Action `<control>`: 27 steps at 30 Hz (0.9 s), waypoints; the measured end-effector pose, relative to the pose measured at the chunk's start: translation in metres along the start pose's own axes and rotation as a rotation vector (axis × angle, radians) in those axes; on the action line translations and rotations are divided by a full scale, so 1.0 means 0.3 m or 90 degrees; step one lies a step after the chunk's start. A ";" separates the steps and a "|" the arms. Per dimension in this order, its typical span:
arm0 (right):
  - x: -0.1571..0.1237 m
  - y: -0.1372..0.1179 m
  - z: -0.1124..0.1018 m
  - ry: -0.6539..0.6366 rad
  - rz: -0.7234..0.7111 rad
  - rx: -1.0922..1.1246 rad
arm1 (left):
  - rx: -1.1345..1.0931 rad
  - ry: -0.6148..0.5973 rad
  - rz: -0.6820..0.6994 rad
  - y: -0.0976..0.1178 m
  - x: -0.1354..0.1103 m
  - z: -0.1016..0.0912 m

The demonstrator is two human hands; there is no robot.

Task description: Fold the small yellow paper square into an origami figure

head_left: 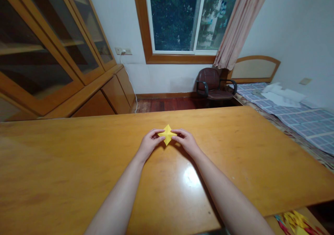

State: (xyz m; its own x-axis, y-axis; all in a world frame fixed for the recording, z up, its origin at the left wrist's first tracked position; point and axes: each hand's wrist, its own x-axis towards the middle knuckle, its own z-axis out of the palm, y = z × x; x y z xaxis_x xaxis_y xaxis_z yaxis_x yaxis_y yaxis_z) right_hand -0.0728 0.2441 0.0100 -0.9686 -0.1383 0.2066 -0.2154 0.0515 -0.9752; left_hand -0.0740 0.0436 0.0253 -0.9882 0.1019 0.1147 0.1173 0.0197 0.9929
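A small yellow folded-paper star with four points is held between both hands, a little above the wooden table. My left hand pinches its left side, thumb in front and fingers behind. On the right side, my right hand grips the paper the same way. One point of the star faces away toward the window and another faces me. The fingertips behind the paper are partly hidden.
Yellow and red pieces lie on a lower surface at the bottom right. Past the table stand a brown armchair, a bed with a checked cover and a glass-door cabinet. A white cable hangs from the wall socket.
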 end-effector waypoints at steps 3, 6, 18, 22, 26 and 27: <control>-0.002 -0.015 0.006 0.011 -0.006 -0.022 | 0.050 0.007 0.053 0.005 0.001 -0.001; -0.004 -0.029 0.010 0.022 -0.014 -0.036 | 0.088 -0.004 0.098 -0.002 0.006 -0.005; -0.009 -0.018 0.013 0.001 -0.058 -0.101 | 0.108 -0.033 0.122 -0.025 0.010 -0.010; -0.011 -0.027 0.015 0.005 -0.085 -0.135 | 0.107 -0.041 0.130 -0.018 0.007 -0.008; -0.011 -0.032 0.018 0.023 -0.127 -0.139 | 0.113 -0.041 0.142 -0.013 0.005 -0.008; -0.011 -0.032 0.018 0.026 -0.139 -0.137 | 0.116 -0.040 0.143 -0.011 0.004 -0.008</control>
State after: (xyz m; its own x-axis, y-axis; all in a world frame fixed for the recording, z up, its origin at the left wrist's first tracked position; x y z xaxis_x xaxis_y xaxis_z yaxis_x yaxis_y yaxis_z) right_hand -0.0668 0.2387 0.0182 -0.9000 -0.1298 0.4162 -0.4357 0.2345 -0.8690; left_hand -0.0758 0.0413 0.0222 -0.9280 0.1855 0.3231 0.3538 0.1667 0.9203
